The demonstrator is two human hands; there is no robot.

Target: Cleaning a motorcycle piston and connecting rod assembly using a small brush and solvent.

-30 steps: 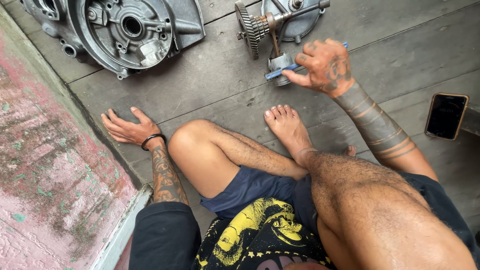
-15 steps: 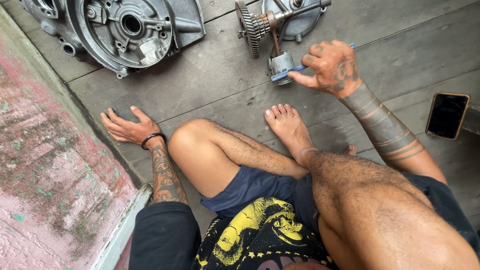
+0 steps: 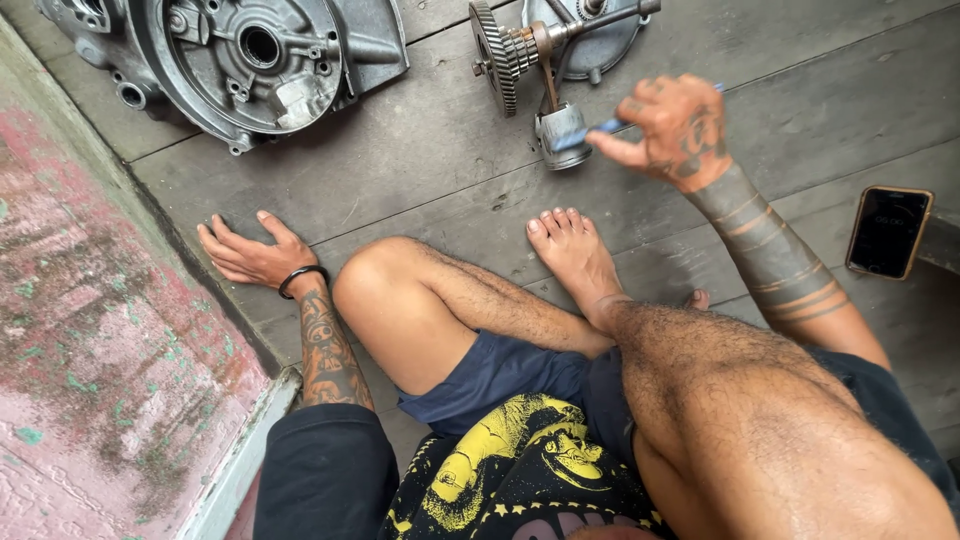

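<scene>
Just beside the gear shaft (image 3: 520,50), the right hand (image 3: 672,130) pinches a light, stiff blue brush (image 3: 590,130) by its handle; left hand (image 3: 245,255) lies flat.

Engine case (image 3: 250,60) cut by top edge; blue tool (image 3: 600,128) handle hidden in right hand (image 3: 672,130)

Parts lying spread on the floor (image 3: 420,170) in front of a seated person.

The engine casing (image 3: 250,55) is sitting far left, the geared shaft (image 3: 520,50) lying to its right with a piston (image 3: 562,135) just before it. The right hand (image 3: 672,130) is hovering beside the piston, holding a brush (image 3: 600,128) against it. The left hand (image 3: 250,255) is resting flat on the floor, left of the knee. A phone (image 3: 888,232) is lying far right.
</scene>
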